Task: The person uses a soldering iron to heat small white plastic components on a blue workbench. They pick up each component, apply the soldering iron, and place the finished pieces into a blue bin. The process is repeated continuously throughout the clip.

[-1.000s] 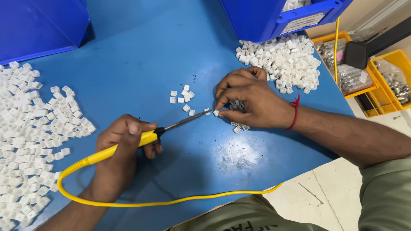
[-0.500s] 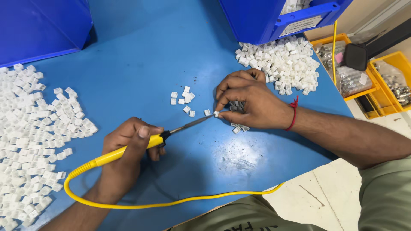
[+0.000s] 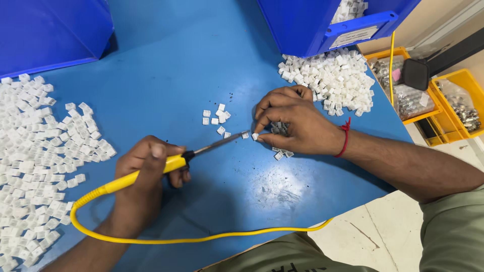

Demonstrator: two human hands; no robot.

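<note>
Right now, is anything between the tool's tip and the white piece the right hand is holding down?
Nothing visible. The tool in the left hand points its tip straight at the piece under the right hand's fingertips; only bare blue table lies around it.

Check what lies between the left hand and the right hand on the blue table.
Head view: the soldering iron's metal shaft and tip, a few loose white pieces, otherwise bare blue table.

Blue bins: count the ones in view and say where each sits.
2. One blue bin stands at the table's far left corner; the other blue bin is at the far right, behind a heap of small white parts.
</note>
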